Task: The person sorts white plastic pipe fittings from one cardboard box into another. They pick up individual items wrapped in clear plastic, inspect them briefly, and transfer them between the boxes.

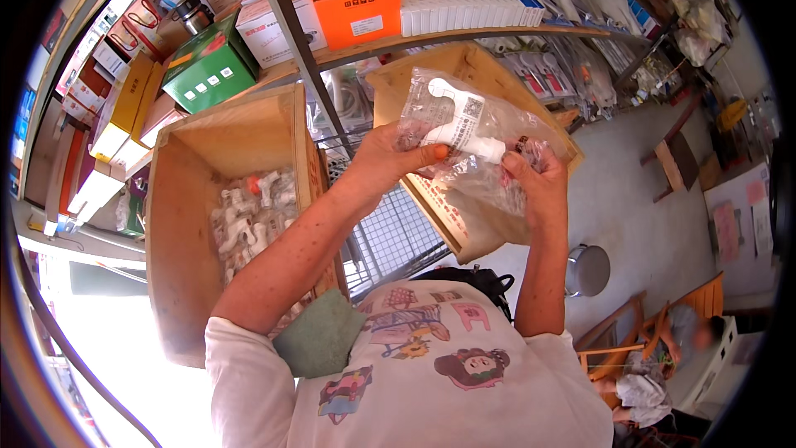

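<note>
Between my two hands is a clear plastic bag (429, 96) with a white plastic pipe fitting (463, 115) inside; it looks like a tap or trap part. Printed writing and a square code mark the bag. My left hand (388, 149) pinches its left side, thumb on top. At the fitting's narrow end, my right hand (538, 168) grips the bag's right side. Directly below the bag stands an open wooden box (476, 239), its inside partly hidden. To the left, a deep wooden box (186, 211) holds several bagged white fittings (245, 224), partly covered by my left forearm.
Shelves above carry orange boxes (354, 12), a green box (211, 65) and a row of white cartons (466, 3). A wire mesh rack (398, 239) lies between the wooden boxes. On the right are a round stool (587, 269) and a seated person (647, 379) by a wooden chair.
</note>
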{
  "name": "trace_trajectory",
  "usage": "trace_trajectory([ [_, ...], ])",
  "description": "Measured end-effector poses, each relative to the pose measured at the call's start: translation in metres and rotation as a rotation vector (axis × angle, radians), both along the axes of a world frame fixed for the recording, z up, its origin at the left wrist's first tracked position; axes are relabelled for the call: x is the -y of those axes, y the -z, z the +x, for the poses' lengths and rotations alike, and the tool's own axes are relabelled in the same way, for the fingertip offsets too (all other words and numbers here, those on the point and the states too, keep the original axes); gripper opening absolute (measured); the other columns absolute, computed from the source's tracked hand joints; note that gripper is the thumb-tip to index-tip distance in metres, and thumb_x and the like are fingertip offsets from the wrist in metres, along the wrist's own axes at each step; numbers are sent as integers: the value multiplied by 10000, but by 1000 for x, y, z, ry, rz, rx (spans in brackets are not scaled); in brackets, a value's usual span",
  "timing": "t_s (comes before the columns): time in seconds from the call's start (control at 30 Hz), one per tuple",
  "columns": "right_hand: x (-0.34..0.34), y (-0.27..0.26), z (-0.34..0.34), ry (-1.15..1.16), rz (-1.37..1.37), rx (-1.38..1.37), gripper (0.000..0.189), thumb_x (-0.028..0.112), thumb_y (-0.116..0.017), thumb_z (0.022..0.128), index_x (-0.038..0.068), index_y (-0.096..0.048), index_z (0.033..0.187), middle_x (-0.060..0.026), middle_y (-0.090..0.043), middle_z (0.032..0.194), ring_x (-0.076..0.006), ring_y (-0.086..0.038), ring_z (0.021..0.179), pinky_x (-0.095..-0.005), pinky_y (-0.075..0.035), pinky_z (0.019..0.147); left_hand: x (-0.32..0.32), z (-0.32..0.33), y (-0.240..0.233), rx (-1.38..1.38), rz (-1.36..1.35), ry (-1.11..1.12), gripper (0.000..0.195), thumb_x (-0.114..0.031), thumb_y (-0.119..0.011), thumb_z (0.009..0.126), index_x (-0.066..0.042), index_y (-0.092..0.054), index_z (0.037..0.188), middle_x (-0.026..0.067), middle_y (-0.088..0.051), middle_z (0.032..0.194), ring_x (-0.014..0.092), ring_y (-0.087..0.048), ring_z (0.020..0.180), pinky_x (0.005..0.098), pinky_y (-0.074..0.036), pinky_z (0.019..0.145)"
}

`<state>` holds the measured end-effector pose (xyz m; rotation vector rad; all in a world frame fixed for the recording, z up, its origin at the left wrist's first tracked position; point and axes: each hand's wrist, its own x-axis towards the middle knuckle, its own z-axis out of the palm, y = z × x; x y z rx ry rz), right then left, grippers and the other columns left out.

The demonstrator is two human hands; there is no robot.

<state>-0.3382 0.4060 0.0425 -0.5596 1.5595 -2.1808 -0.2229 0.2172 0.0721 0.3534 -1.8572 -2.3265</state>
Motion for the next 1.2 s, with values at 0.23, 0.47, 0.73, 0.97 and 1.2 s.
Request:
trace_trajectory([
  [0.23, -2, -7, -5, 66, 90, -80, 226, 134, -685, 794, 3, -641, 973, -3, -622, 784, -41, -527, 620, -183, -428, 523, -1, -1, -3, 22, -4, -3, 307, -149, -697, 780, -21, -605, 1044, 52, -661, 914, 114, -612, 818, 264, -480, 760],
  [0.47, -5, -4, -13, 210, 128, -159, 200, 179, -697, 788, 23, -656, 907, 48, -566, 659, 3, -415, 501, -166, -300, 417, 0, -1, -2, 39, -26, -15, 298, -134, -692, 780, -16, -603, 1039, 59, -659, 917, 125, -620, 819, 267, -486, 743],
  [0.73, -19, 4, -40, 293, -129, -53, 239, 241, -636, 838, 20, -613, 927, 39, -520, 583, -14, -396, 480, -178, -269, 425, 5, -1, 0, -7, 152, -70, 287, -133, -648, 816, -37, -569, 1075, 79, -637, 988, 161, -623, 865, 307, -506, 761],
  [0.97, 4, 19, -11, -116, -95, -21, 377, 249, -591, 852, 15, -530, 1141, -60, -588, 992, -103, -547, 889, -233, -442, 752, 14, -3, 4, -58, 395, -148, 261, -128, -593, 856, -61, -529, 1100, 74, -606, 1044, 183, -607, 906, 301, -524, 732],
  [1.2, 70, 3, 21, -274, -249, 114, 338, 124, -640, 824, -1, -552, 1125, -59, -594, 1033, -110, -553, 934, -257, -452, 800, 14, 0, 3, -81, 388, -109, 255, -142, -622, 836, -88, -562, 1078, 29, -622, 1018, 143, -598, 928, 321, -532, 764],
])
